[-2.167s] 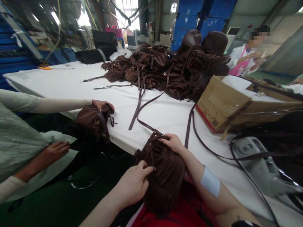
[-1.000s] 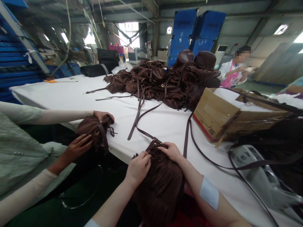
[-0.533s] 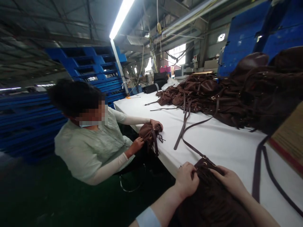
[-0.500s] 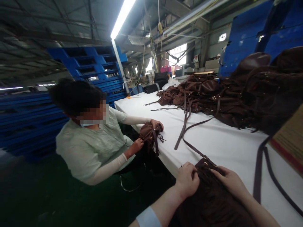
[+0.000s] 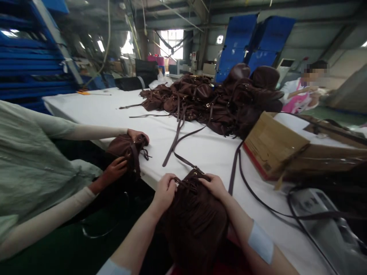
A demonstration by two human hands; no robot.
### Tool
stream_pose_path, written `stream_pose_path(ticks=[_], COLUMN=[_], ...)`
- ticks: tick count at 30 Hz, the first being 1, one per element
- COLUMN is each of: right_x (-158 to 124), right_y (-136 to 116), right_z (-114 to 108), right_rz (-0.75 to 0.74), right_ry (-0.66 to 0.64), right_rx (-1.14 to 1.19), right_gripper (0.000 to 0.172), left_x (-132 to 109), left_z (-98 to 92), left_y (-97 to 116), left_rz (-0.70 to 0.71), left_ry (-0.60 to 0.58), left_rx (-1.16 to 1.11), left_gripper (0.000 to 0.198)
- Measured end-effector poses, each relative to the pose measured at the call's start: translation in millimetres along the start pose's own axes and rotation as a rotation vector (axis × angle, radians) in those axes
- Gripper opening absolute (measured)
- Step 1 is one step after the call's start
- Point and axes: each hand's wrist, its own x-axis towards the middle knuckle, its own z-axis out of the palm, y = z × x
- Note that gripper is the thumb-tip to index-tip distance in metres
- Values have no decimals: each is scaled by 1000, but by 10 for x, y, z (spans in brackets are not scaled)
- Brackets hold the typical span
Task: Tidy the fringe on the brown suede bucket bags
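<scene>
A dark brown drawstring bag lies in front of me at the table's near edge, its gathered mouth pointing away. My left hand is closed on the left side of that mouth, by the cord. On the opposite side, my right hand grips the rim, thumb and fingers around its edge. Metal eyelets show between the two hands. From the bag's top a long brown strap runs out over the white tabletop. The bag's lower part is dark and hard to make out.
To my left a co-worker handles another brown bag at the table edge. A heap of brown bags covers the table's far side. An open cardboard box stands at right, near a grey device with loose straps. Another person is farther back.
My view has swung to the right, bringing the cardboard box, grey device and far person into sight. Both hands keep their hold on the bag's mouth.
</scene>
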Motion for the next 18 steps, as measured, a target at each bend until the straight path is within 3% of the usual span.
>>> stream_pose_path(ticks=[2,6,10,14,18], right_x=[8,3,1,-6,-10], right_y=[23,52,50,35,42], right_z=[9,18,14,5,0], right_rz=[4,26,31,38,35], right_ry=[12,2,1,-21,-24], right_rx=[29,100,101,97,20], right_gripper=[32,31,32,33,33], left_x=[-63,-187,-277,-486,-783], left_z=[-18,-75,-213,-372,-512], left_y=[28,124,183,116,-25], left_rz=[-87,-259,-313,-244,-169], left_ry=[-137,-265,-484,-731,-747], left_rx=[-149,-403,-475,-160,286], left_gripper=[17,22,25,27,18])
